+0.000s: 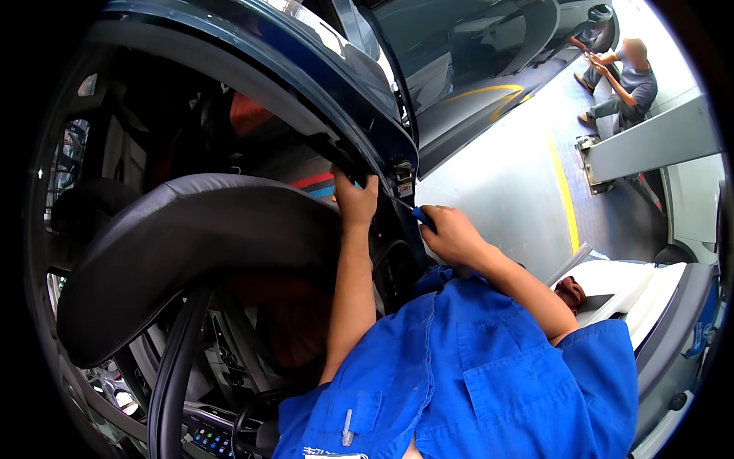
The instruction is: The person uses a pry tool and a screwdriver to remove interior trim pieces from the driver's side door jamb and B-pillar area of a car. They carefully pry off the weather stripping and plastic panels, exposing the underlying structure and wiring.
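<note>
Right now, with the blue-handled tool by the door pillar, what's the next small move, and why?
I'd probably steady the left hand and ease the blue-handled tool gently toward the door pillar, checking tip contact first. The right hand grips the handle, the thin shaft points toward the pillar's dark edge beside the left hand, and I can't tell whether the tip is seated.
</note>
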Demonstrator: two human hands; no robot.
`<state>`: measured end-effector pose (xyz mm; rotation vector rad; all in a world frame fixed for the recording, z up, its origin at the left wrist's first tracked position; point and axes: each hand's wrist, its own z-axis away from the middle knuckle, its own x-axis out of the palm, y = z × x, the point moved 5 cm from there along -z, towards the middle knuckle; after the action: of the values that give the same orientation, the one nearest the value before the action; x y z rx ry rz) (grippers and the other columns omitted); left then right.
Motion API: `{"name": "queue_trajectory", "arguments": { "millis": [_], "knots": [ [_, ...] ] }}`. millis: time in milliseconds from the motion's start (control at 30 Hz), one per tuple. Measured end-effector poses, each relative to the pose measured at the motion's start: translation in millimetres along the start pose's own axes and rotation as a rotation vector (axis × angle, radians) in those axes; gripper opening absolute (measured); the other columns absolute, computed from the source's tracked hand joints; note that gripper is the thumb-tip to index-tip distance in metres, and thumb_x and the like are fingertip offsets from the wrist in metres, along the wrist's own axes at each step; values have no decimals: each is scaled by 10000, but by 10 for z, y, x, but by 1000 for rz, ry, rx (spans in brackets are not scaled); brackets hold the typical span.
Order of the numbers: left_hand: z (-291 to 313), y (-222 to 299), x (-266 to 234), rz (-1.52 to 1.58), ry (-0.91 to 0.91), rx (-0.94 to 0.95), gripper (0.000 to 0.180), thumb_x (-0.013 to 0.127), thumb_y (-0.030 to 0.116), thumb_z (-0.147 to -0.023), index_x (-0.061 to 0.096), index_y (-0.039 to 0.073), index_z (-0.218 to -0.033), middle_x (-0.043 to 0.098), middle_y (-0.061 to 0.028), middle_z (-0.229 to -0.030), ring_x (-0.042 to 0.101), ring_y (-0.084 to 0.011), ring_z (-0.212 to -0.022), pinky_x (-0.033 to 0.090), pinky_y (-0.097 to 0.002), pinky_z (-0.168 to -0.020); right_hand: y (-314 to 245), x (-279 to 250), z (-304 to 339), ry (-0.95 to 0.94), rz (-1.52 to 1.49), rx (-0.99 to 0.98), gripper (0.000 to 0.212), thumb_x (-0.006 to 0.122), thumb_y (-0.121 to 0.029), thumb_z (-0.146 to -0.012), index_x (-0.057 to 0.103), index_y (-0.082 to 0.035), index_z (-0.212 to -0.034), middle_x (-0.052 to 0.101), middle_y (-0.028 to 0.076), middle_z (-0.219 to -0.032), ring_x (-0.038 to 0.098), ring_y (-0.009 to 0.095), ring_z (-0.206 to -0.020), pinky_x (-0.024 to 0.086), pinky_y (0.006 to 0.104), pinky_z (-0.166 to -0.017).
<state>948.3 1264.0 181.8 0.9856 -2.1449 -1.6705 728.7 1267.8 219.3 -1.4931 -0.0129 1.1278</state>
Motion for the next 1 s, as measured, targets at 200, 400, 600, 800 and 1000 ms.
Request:
{"name": "queue_trajectory", "arguments": {
  "millis": [200, 400, 600, 800, 1000],
  "knots": [
    [28, -222, -77, 261, -72, -185, 383, 645, -42, -821, 577, -46, -1197, 688, -91, -1081, 668, -181, -1000, 510, -306, -920, -48, -10, -3, 29, 10, -2, 239, 608, -131, -886, 654, 53, -1031, 674, 304, -958, 636, 497, -923, 517, 522, -820],
    [19, -193, -128, 343, -102, -246, 391, 645, -58, -814, 589, -48, -1200, 683, -74, -1128, 656, -174, -1034, 495, -307, -954, -141, -34, -131, 44, 22, -82, 263, 612, -132, -885, 668, 35, -1080, 677, 296, -962, 635, 496, -912, 514, 530, -816],
    [26, -232, -144, 335, -144, -251, 411, 658, -52, -802, 578, -48, -1205, 691, -87, -1120, 660, -192, -1046, 498, -333, -973, -191, -3, -270, -90, 34, 23, 255, 609, -149, -883, 647, 30, -1060, 669, 304, -998, 634, 495, -969, 517, 547, -874],
    [30, -292, -152, 307, -150, -253, 419, 642, -87, -828, 549, -45, -1235, 653, -114, -1188, 632, -213, -1126, 478, -333, -1007, -364, 194, -294, -6, 62, 86, 249, 611, -132, -895, 627, 72, -1037, 664, 324, -983, 642, 511, -942, 530, 555, -859],
    [43, -301, -134, 317, -149, -294, 466, 682, -77, -826, 527, -41, -1264, 637, -118, -1217, 625, -211, -1136, 471, -328, -1021, -386, 96, -457, -105, 91, 49, 186, 576, -83, -871, 606, 74, -965, 655, 333, -906, 640, 517, -919, 531, 562, -850]
  ]
}}
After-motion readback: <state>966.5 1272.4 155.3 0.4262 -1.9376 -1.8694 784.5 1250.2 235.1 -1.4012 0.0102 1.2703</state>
